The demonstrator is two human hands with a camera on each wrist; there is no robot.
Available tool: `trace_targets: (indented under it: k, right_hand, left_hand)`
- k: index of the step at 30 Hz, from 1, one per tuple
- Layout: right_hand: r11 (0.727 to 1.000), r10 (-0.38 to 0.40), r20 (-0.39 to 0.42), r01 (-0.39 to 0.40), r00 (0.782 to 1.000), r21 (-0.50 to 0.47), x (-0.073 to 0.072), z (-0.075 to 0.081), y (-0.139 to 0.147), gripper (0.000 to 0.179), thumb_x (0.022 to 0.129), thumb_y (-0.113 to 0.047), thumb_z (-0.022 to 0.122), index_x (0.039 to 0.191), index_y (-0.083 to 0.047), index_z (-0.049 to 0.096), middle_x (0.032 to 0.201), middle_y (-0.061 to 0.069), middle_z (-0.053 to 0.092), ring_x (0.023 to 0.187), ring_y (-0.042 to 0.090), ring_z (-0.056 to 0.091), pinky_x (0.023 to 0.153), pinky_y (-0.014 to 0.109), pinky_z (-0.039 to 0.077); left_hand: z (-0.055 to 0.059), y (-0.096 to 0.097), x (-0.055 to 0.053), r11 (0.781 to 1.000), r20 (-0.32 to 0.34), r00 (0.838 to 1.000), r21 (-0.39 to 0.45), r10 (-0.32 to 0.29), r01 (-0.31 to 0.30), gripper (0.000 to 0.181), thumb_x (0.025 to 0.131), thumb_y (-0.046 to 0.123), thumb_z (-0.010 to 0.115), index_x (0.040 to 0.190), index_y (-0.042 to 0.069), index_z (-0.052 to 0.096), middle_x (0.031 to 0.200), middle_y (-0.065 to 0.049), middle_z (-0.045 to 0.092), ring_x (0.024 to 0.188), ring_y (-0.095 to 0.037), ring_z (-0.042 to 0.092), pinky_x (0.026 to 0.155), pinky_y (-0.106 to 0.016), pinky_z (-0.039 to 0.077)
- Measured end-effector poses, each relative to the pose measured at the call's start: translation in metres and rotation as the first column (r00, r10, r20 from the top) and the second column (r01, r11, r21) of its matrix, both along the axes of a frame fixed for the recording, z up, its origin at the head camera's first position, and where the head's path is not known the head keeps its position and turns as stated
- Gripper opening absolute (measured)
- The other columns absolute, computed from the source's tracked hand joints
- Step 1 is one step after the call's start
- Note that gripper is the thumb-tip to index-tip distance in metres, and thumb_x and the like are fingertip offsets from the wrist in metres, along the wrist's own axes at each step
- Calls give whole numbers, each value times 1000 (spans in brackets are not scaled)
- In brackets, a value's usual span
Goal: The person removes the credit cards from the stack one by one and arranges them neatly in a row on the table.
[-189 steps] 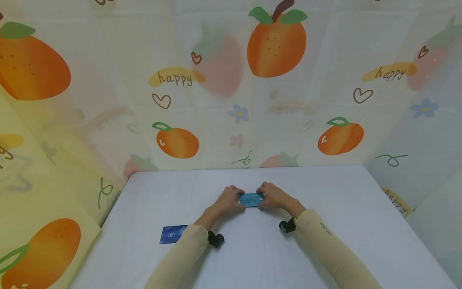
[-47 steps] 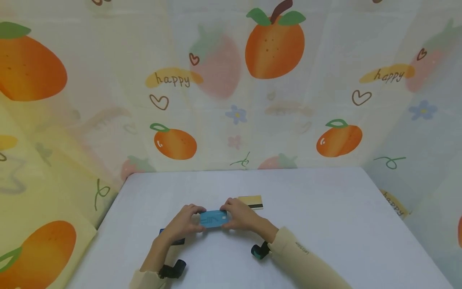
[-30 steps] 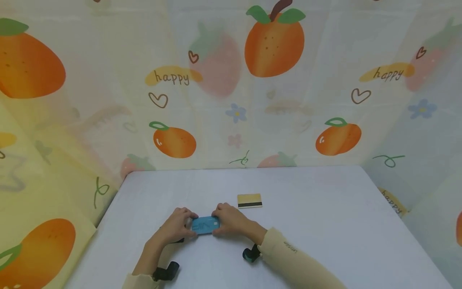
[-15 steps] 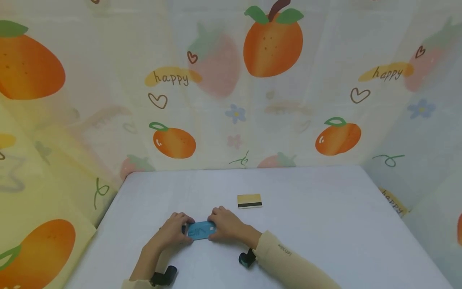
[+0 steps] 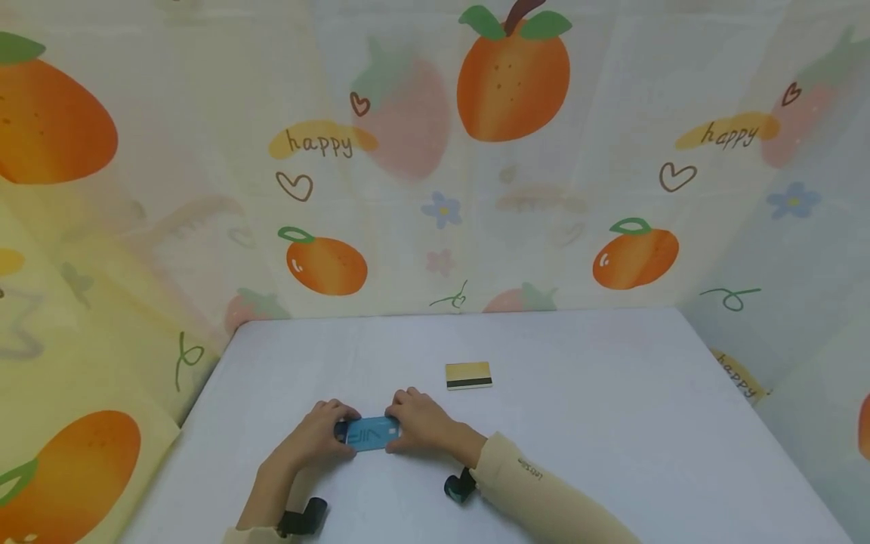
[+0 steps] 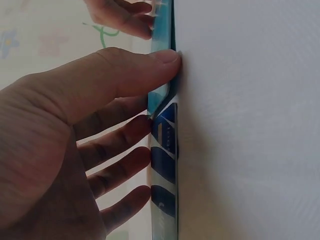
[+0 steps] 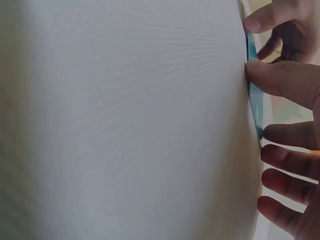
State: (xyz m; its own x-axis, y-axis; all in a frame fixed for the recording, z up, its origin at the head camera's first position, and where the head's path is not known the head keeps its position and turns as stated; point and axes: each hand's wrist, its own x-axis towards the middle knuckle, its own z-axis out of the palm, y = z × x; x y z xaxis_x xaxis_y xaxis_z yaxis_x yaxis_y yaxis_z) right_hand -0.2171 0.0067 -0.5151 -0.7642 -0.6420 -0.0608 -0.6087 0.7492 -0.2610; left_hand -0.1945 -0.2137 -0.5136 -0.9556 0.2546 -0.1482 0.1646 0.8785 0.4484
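Note:
A light blue card marked VIP (image 5: 372,434) lies at or just above the white tabletop, pinched at both ends. My left hand (image 5: 316,437) grips its left end between thumb and fingers; my right hand (image 5: 424,425) does the same at the right end. Beneath the left hand is a dark blue card (image 6: 164,165), mostly hidden in the head view. Its edge meets the light blue card's left end in the left wrist view; I cannot tell whether they overlap. The other left fingertips are beside the dark blue card.
A gold card with a black stripe (image 5: 468,375) lies on the white table (image 5: 598,423), behind and right of the hands. Black wrist cameras (image 5: 303,517) sit at both wrists. A fruit-printed curtain (image 5: 408,189) stands along the table's back and sides.
Both hands have carried the light blue card left and nearer, to the dark blue card. The gold card now shows where the light blue one was. Lately the movement is only slight.

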Motion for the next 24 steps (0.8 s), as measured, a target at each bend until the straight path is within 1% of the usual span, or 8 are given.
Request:
trace_targets:
  k: [4, 9, 17, 24]
  right_hand:
    - [1000, -4, 15, 4, 1000, -3, 1, -2, -2, 53, 80, -47, 75, 124, -18, 65, 107, -4, 56, 91, 9, 44, 76, 19, 39]
    - [1000, 3, 17, -2, 1000, -5, 1, -3, -3, 50, 81, -44, 75, 123, -18, 66, 104, -5, 56, 89, 7, 43, 74, 17, 38]
    - [1000, -6, 41, 6, 999, -6, 4, -1, -2, 50, 80, -42, 76, 122, -17, 66, 104, -5, 55, 90, 7, 44, 75, 18, 40]
    - [999, -27, 29, 27, 999, -18, 3, 2, -2, 49, 79, -39, 76, 121, -15, 67, 103, -4, 54, 90, 9, 43, 74, 19, 39]
  left_hand:
    - [2, -2, 0, 1000, 7, 1000, 0, -4, 4, 52, 64, 24, 89, 111, 17, 68, 109, 1, 63, 103, -20, 50, 96, -50, 45]
    - [3, -3, 0, 1000, 6, 1000, 11, -7, 7, 53, 64, 23, 89, 112, 16, 68, 110, 0, 63, 104, -20, 50, 96, -51, 45]
    - [-3, -3, 4, 1000, -2, 1000, 25, 7, -7, 51, 64, 22, 89, 110, 16, 69, 108, 2, 63, 103, -19, 50, 95, -49, 45]
    - [-3, -4, 2, 1000, -10, 1000, 11, 13, -13, 50, 67, 22, 87, 113, 17, 68, 111, 1, 63, 107, -20, 50, 97, -50, 45]
